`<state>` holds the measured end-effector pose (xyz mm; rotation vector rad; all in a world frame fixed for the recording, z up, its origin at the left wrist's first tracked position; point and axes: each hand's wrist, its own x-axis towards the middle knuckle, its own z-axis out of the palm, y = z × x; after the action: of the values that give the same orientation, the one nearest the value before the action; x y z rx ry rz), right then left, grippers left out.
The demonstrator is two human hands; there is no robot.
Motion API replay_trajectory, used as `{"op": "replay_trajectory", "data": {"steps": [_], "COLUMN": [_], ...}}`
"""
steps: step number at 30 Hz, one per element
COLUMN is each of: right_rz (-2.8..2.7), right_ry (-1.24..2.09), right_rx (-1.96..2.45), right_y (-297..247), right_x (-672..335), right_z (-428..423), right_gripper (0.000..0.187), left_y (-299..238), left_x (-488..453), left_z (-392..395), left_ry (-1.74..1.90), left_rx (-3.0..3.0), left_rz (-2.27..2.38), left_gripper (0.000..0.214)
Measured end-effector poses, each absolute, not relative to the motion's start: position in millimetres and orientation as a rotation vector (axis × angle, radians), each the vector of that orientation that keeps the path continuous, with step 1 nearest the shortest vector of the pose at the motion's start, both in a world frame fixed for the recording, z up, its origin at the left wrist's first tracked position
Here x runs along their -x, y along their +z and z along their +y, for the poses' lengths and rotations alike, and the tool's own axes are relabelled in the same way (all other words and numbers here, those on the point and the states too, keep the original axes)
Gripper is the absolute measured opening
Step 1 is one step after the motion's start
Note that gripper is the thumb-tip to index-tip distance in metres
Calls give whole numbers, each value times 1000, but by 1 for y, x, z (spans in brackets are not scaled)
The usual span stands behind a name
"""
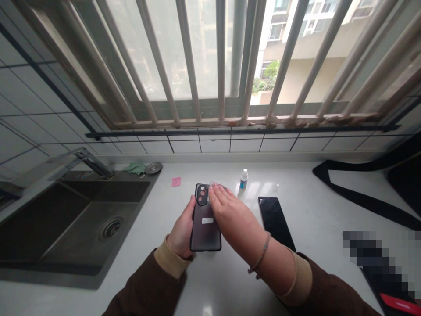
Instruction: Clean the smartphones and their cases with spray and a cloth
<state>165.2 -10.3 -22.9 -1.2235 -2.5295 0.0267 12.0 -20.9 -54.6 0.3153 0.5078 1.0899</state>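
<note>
Phone case is held over the white counter, back upward, camera end pointing away; work on it looks under way, not finished, with its white label in place and the black phone lying apart; how much is done I cannot tell; the left hand grips the left edge, thumb along the side; the right hand slants across the upper right corner, fingers straight and together, a pale scrap at the fingertips, its hold there unclear.
</note>
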Motion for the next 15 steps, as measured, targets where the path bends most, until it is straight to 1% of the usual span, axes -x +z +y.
{"op": "replay_trajectory", "data": {"steps": [5, 9, 11, 15], "right_rz": [-2451, -2208, -2190, -2282], "right_ry": [198, 341, 327, 242], "right_rx": [1162, 1189, 1173, 1137], "right_y": [-25, -26, -31, -42], "right_x": [-161, -162, -160, -156], "right_z": [-17, -16, -16, -14], "right_gripper": [58, 58, 61, 67], "left_y": [-50, -51, -55, -65], "left_x": [-10, -13, -16, -16], "left_z": [-21, -26, -27, -25], "left_ry": [1092, 982, 966, 1063], "left_rx": [-309, -376, -405, -439], "left_rz": [540, 619, 616, 615], "left_gripper": [63, 58, 57, 57]}}
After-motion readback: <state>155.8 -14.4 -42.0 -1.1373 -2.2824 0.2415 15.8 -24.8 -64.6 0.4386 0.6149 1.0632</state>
